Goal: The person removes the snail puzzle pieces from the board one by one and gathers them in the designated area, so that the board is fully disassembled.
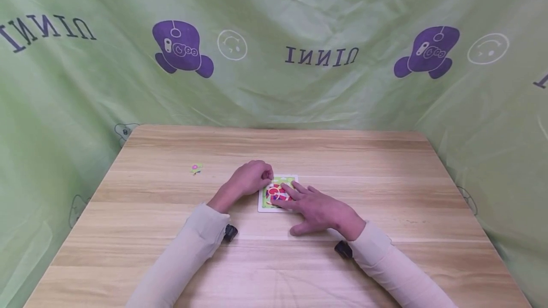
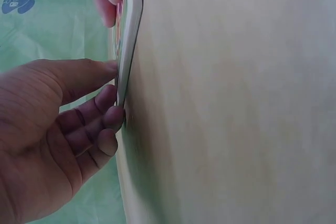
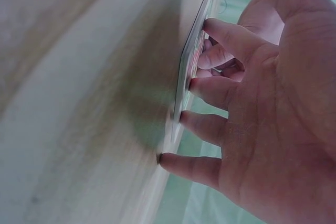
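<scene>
A small square puzzle board (image 1: 266,206) with a white border and a green, red and yellow picture lies flat on the wooden table. At its far left corner my left hand (image 1: 247,179) has its fingers curled. The left wrist view shows the thumb on the board's face and the fingertips along its edge, pinching the board (image 2: 129,40). From the right, my right hand (image 1: 323,209) reaches over the board with spread fingers. Several of its fingertips (image 3: 185,116) press on the picture, covering part of it, while the little finger touches the table beside it.
Several small loose pieces (image 1: 196,169), green, pink and blue, lie left of my left hand. The wooden table (image 1: 385,170) ends at a back edge against a green printed curtain (image 1: 265,94). Dark wrist cameras (image 1: 230,233) sit below both cuffs.
</scene>
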### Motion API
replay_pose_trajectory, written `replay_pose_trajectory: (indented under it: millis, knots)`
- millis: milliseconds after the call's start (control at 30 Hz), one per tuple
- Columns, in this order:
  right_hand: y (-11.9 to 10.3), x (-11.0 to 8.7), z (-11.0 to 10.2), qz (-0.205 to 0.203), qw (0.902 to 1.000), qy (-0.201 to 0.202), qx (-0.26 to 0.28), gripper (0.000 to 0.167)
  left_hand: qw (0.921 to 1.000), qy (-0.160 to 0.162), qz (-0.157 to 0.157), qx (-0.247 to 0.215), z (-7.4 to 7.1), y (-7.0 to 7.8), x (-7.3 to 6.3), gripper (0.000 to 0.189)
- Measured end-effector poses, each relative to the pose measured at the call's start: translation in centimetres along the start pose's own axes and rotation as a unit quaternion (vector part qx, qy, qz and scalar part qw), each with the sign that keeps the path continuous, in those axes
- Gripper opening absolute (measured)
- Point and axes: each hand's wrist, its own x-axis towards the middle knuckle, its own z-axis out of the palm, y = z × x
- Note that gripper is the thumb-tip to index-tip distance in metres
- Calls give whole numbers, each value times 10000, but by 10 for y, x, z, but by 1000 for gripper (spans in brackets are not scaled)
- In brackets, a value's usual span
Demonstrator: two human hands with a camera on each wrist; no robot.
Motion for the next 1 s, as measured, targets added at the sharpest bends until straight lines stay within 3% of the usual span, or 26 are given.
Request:
replay_pose_trajectory:
  millis: [433, 1000]
  knots:
    - [-1, 0, 1, 30, 10000, -47, 6, 79, 9998, -131, 64, 168, -1, -1, 2, 12]
    - [-3, -4, 4, 99, 9998, 26, 190, 79, 9999, -109, -36, 58, 1, -1, 2, 11]
